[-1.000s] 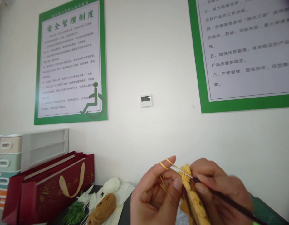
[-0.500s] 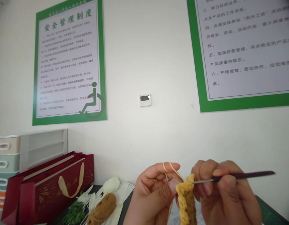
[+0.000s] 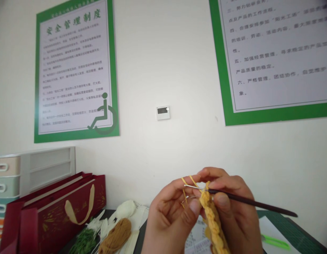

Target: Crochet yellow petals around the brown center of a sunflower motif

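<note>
My left hand (image 3: 170, 215) pinches the top edge of a yellow crocheted piece (image 3: 215, 225), with yellow yarn (image 3: 193, 181) looped over its raised index finger. In my right hand (image 3: 232, 204) is a crochet hook (image 3: 255, 203) with a dark handle. Its metal tip passes through the top of the piece and points left, close to the yarn strands. The right fingers also touch the piece's top edge. The crocheted strip hangs down between both hands, its lower end cut off by the frame.
Left on the table are a dark red gift bag (image 3: 65, 208), a brown yarn skein (image 3: 116, 236), green yarn (image 3: 84, 240) and white yarn (image 3: 125, 209). Drawers (image 3: 7, 187) stand behind. A printed sheet (image 3: 196, 236) lies under my hands; a bright green cutter (image 3: 276, 242) and green mat (image 3: 298, 233) are right.
My right hand has moved left, close against my left hand. The hook has slid left through the crocheted piece so its tip shows beyond it, and its handle now slopes down to the right.
</note>
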Demonstrator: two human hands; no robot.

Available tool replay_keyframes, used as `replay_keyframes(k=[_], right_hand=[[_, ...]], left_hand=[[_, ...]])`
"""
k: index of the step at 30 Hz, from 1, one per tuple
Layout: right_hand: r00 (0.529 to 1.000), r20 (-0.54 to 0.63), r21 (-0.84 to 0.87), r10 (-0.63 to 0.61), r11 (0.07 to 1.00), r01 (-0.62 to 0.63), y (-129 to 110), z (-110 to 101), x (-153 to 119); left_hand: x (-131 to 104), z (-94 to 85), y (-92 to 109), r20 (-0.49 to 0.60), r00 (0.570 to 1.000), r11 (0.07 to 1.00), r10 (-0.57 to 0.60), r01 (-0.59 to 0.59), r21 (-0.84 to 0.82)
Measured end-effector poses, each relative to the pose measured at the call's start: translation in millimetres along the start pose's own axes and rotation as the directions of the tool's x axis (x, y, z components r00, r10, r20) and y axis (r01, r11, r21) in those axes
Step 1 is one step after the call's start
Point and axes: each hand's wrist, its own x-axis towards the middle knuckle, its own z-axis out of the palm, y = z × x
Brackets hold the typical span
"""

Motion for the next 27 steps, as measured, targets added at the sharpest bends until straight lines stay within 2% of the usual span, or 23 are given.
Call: replay_keyframes(k=[6,10,18,22,27], right_hand=[[0.984,0.082,-0.204,-0.158,0.964,0.172,2,-4,6],[0.975,0.094,-0.184,-0.202,0.959,0.217,2,-2,11],[0.995,0.051,-0.064,-0.088,0.994,0.091,5,1,13],[0.999,0.054,-0.031,-0.002,1.0,0.004,8,-1,14],[0.998,0.056,-0.031,0.001,1.0,0.001,11,-2,16]], left_hand=[[0,-5.8,0,0.018,1.0,1.0,-0.015,0.015,-0.012],[2,-5.9,-1,-0.04,0.999,0.999,-0.011,0.013,0.049],[3,-2.5,-2,-0.098,0.992,0.995,0.075,-0.068,0.076],[4,-3.1,-5,-0.118,0.979,0.973,0.168,-0.145,0.18],[-1,-0.9,-8,-0.168,0.946,0.922,0.278,-0.213,0.324]])
